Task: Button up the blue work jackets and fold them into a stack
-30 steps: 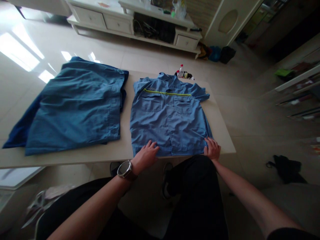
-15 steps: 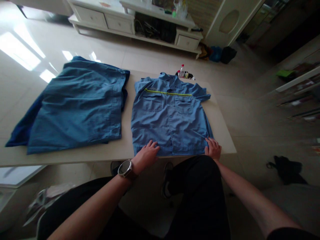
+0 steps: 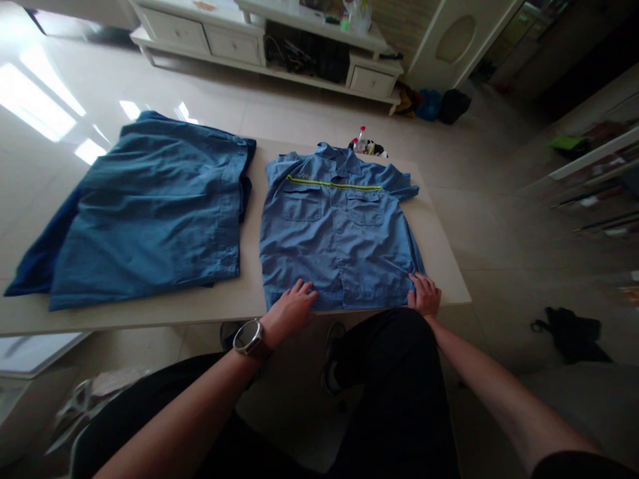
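A light blue work shirt [image 3: 339,233] with a yellow chest stripe lies flat, front up, on the right half of a low beige table [image 3: 439,259]. My left hand [image 3: 289,310], a watch on its wrist, rests fingers spread on the shirt's near hem, left of the button line. My right hand [image 3: 424,295] lies on the hem's right corner at the table edge, fingers flat on the cloth. Neither hand grips anything that I can see.
A darker blue garment pile [image 3: 150,206] covers the table's left half. Small bottles [image 3: 363,143] stand beyond the far edge. A white TV cabinet [image 3: 234,43] runs along the back wall. A dark bag [image 3: 569,329] lies on the floor at right. My dark-trousered legs are below.
Nothing has visibly changed apart from a slight shift of the camera; both hands stay on the shirt's hem.
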{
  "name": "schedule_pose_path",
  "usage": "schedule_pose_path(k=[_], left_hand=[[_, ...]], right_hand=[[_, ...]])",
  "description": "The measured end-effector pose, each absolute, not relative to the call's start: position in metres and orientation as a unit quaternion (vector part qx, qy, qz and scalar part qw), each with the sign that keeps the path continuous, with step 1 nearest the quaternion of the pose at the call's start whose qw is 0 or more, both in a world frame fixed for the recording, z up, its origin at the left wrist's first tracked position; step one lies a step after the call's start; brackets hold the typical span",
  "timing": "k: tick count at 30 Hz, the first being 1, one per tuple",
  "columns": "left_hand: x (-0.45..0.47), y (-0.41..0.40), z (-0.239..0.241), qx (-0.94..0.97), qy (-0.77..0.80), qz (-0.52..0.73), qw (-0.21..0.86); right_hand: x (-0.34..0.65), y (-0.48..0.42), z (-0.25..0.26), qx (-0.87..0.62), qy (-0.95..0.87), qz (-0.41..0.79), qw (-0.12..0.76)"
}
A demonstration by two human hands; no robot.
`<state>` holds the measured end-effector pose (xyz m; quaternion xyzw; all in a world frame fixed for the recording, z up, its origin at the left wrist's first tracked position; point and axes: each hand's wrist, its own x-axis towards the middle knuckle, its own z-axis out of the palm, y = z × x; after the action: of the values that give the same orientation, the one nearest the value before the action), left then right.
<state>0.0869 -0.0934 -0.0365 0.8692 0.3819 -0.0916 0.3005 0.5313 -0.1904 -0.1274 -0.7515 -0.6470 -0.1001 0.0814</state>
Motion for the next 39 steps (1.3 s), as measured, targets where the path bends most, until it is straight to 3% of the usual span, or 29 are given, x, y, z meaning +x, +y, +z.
schedule_pose_path(k=[39], left_hand=[[0.0874,-0.0939,-0.0322,0.87,0.38,-0.102,0.298]], right_hand=[[0.5338,-0.191,-0.1284,-0.753,-0.646,-0.101,0.069]])
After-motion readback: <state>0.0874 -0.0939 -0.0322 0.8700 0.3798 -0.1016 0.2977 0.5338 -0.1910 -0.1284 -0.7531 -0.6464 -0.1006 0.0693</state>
